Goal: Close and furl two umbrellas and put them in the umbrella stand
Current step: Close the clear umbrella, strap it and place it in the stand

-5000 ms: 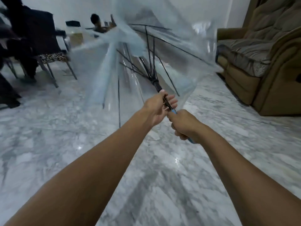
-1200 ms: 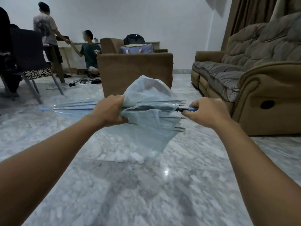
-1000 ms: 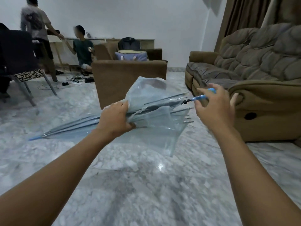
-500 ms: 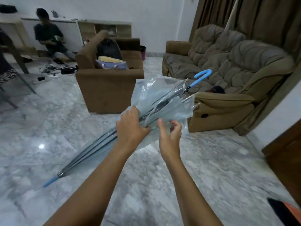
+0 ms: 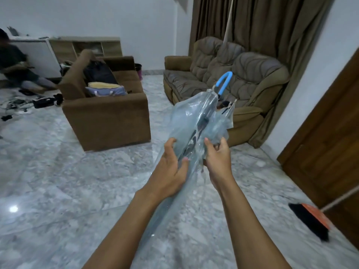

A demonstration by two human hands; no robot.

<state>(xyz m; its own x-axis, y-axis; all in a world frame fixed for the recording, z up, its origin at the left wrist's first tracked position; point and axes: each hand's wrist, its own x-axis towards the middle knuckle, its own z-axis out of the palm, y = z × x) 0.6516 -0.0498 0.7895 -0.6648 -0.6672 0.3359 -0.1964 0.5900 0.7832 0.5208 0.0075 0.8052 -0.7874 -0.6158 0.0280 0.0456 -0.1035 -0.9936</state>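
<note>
Clear umbrella (image 5: 194,117), folded but not furled: thin glossy see-through plastic canopy, crumpled and baggy round dark metal ribs and a dark shaft. Sky-blue hook handle (image 5: 225,82), smooth and curved, points up and away. The lower end runs down between the forearms, tip not visible. It is held in the air above the middle of the floor, touching nothing but the hands.

Left hand (image 5: 171,169) grips the bundle from the left, fingers curled behind it and thumb across the front. Right hand (image 5: 217,158) holds loose folds of plastic on the right side, fingers bent round them.

Grey-white veined marble floor (image 5: 58,181), polished, with a lamp glare near its left edge. Brown fabric armchair (image 5: 108,121) stands ahead-left, with a black backpack (image 5: 99,71) and a blue-and-yellow bag (image 5: 105,90) on the seat. Padded olive-brown sofa (image 5: 194,78) sits behind the umbrella, against brown pleated curtains (image 5: 252,26). Dark wooden door (image 5: 330,142) at the right edge. Broom (image 5: 308,218) with orange head and black bristles lies near the floor's lower-right corner. At the far-left edge a person (image 5: 13,63) sits on the floor among cables (image 5: 19,103), before a low open shelf unit (image 5: 85,47).
</note>
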